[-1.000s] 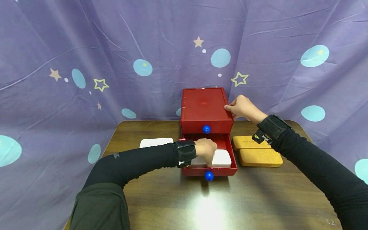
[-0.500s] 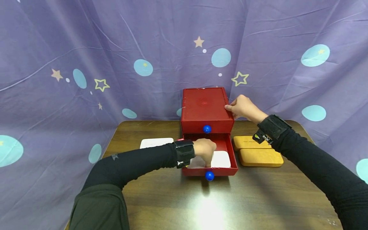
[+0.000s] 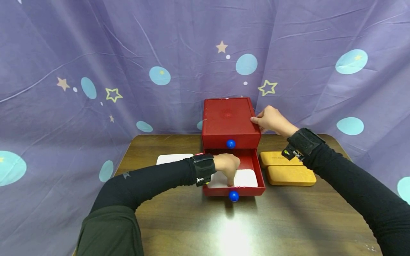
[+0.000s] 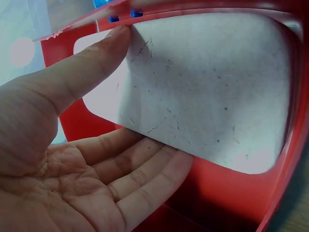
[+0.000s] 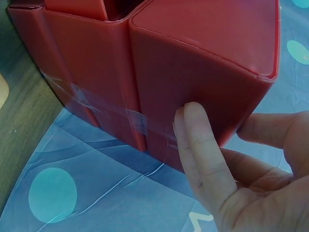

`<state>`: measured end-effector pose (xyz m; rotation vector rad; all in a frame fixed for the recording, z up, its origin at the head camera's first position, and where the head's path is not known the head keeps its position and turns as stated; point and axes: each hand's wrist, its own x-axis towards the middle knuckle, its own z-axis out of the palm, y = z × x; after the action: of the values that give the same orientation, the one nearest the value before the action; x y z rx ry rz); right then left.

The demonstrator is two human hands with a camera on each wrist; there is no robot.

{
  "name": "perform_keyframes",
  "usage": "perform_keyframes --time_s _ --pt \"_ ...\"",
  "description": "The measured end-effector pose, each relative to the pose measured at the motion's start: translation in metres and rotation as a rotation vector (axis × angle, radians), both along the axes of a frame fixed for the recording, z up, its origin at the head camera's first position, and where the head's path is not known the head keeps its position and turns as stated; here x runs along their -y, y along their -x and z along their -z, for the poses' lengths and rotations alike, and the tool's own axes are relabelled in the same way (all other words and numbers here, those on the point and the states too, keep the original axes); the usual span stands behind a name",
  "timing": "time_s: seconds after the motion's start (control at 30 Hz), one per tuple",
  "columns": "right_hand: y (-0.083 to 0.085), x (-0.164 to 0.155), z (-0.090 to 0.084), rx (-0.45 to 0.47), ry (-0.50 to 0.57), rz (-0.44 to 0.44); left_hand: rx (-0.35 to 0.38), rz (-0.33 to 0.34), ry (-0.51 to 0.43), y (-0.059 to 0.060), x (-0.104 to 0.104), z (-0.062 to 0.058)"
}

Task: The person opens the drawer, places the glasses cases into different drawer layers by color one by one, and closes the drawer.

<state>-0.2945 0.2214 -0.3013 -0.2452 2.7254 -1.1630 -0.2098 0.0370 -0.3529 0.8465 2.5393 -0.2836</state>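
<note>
A white oblong case, shaped like a glasses case, lies in the pulled-out lower drawer of a red two-tier drawer box. My left hand reaches into that drawer. In the left wrist view its thumb is on the case's edge by the drawer front, and the fingers meet the opposite long edge, so the case is spanned between them. My right hand rests on the upper right edge of the drawer box. Straight fingers touch its side, with the thumb by the top edge.
Two yellow oblong cases lie side by side right of the drawer. Another white case shows partly behind my left sleeve. The wooden table stands before a purple curtain. Blue knobs mark both drawer fronts.
The white case has come down flat into the drawer. My left hand has shifted slightly left along it, baring more of its left part. The right hand has stayed put.
</note>
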Motion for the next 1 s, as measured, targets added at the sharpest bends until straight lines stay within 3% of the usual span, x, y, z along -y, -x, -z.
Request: perform_keyframes --time_s 0.43,0.63,0.87,1.0 --pt "-0.001 0.0 -0.001 0.004 -0.003 -0.002 0.082 0.018 -0.042 0.0 0.003 -0.002" --pt "-0.001 0.001 -0.001 0.003 -0.003 -0.004 0.143 -0.03 -0.077 0.004 0.005 -0.007" --pt "0.001 -0.001 0.001 0.001 -0.004 -0.004 0.171 -0.01 -0.107 0.009 0.013 -0.022" --pt "0.001 -0.001 0.002 -0.003 -0.001 -0.001 0.203 0.002 -0.158 0.009 0.022 -0.036"
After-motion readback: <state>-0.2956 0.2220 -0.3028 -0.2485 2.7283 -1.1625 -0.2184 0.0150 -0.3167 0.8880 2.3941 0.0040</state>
